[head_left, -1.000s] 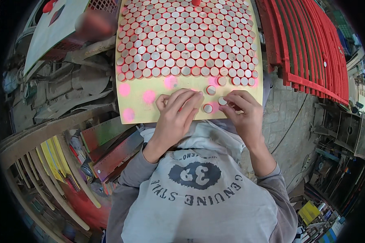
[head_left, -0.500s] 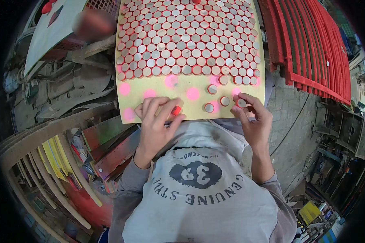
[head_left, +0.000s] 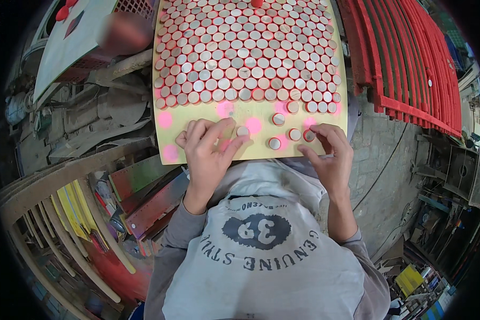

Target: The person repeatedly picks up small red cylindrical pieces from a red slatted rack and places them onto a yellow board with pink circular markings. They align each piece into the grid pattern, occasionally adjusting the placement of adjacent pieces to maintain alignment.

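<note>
A pale yellow board (head_left: pixel 197 113) lies before me, with pink round marks on its near strip. Tight rows of short round discs (head_left: pixel 245 72), pale on top and red on the sides, cover its far part. Over the near left of the board, my left hand (head_left: pixel 205 152) has thumb and forefinger at the edges of one disc (head_left: pixel 242 131), pale face up. My right hand (head_left: pixel 332 157) is open at the near right; its forefinger is by another disc (head_left: pixel 308 135), while the thumb stands apart from it. Several loose discs (head_left: pixel 274 143) lie between my hands.
Red slatted panels (head_left: pixel 410 69) stand to the right of the board. At the upper left is a white-topped surface (head_left: pixel 69 50) with red items. Curved wooden pieces (head_left: pixel 64 184) and coloured boards (head_left: pixel 144 181) fill the lower left. A cable (head_left: pixel 381 169) runs along the grey floor.
My left hand has moved right and away from me, and its disc has turned from red side to pale face up. The right hand's disc has shifted left, and the thumb has come off it.
</note>
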A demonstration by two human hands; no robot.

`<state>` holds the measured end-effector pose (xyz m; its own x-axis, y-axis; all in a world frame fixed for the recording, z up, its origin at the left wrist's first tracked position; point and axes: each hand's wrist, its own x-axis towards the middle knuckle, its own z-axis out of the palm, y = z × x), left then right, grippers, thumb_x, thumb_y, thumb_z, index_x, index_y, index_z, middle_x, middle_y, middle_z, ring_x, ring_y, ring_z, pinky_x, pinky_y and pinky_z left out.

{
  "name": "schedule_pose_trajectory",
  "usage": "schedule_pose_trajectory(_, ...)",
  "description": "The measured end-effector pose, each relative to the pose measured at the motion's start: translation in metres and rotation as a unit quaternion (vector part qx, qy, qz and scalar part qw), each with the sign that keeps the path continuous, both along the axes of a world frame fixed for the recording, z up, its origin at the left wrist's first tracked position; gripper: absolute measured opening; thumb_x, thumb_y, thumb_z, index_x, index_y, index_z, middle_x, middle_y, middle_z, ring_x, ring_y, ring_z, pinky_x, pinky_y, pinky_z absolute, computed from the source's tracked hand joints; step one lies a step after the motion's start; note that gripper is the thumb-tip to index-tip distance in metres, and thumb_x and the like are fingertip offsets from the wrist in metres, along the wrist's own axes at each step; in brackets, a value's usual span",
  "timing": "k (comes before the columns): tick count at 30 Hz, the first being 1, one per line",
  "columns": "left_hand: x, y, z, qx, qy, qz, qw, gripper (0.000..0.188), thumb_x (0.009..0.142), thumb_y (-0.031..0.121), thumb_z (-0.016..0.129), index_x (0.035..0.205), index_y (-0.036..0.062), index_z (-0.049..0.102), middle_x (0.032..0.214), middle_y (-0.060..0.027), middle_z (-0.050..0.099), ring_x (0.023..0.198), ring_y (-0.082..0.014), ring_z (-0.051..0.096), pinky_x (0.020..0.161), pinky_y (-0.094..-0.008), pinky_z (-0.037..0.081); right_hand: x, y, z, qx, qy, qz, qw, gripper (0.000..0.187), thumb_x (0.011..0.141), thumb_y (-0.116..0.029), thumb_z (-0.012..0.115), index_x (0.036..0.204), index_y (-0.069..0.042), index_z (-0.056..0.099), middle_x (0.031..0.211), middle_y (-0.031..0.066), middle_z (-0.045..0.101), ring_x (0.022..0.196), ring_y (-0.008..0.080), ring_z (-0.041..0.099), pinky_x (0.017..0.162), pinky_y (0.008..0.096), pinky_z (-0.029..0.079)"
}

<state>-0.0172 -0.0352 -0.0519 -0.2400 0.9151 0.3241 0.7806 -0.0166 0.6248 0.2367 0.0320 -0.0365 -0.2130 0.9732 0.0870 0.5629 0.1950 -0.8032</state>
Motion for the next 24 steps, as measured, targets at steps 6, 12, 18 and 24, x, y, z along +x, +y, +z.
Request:
schedule_pose_trajectory(6,0.026,-0.003,-0.002,-0.005,-0.040,-0.008,0.999,0.056,0.063,0.042,0.092,0.108,0.0134,0.075,0.095,-0.0009,0.055,0.089,-0.0194,0.052,0.087,-0.0385,0.029,-0.008,-0.002,0.003,0.043,-0.066,0.043,0.996,0.044,0.070,-0.004,0.090,0.110,0.000,0.071,0.105,0.0090,0.067,0.090,0.0186,0.067,0.077,0.0297,0.057)
schedule_pose_trajectory(12,0.033,0.015,-0.003,-0.013,0.040,-0.024,0.999,0.054,0.067,0.041,0.091,0.105,0.0090,0.071,0.094,-0.0028,0.055,0.090,-0.0221,0.052,0.083,-0.0404,0.032,-0.028,0.009,-0.004,0.004,-0.005,0.039,0.999,0.037,0.070,-0.012,0.088,0.102,-0.003,0.073,0.096,0.0094,0.067,0.080,0.0260,0.063,0.074,0.0374,0.051)
schedule_pose_trajectory(18,0.032,0.019,0.002,0.008,-0.002,-0.005,1.000,0.053,0.067,0.042,0.091,0.105,0.0118,0.071,0.101,-0.0023,0.056,0.092,-0.0207,0.053,0.083,-0.0403,0.030,-0.036,0.011,-0.010,0.077,-0.041,0.036,0.996,0.033,0.071,-0.013,0.088,0.099,-0.006,0.073,0.095,0.0056,0.068,0.083,0.0235,0.063,0.077,0.0362,0.046)
schedule_pose_trajectory(24,0.043,0.023,-0.003,-0.011,0.012,0.028,0.999,0.049,0.065,0.037,0.093,0.102,0.0124,0.072,0.097,-0.0010,0.058,0.093,-0.0204,0.055,0.085,-0.0386,0.032,-0.045,0.007,-0.009,0.130,-0.066,0.022,0.989,0.032,0.069,-0.014,0.089,0.096,-0.008,0.073,0.096,0.0029,0.069,0.086,0.0204,0.063,0.079,0.0340,0.042)
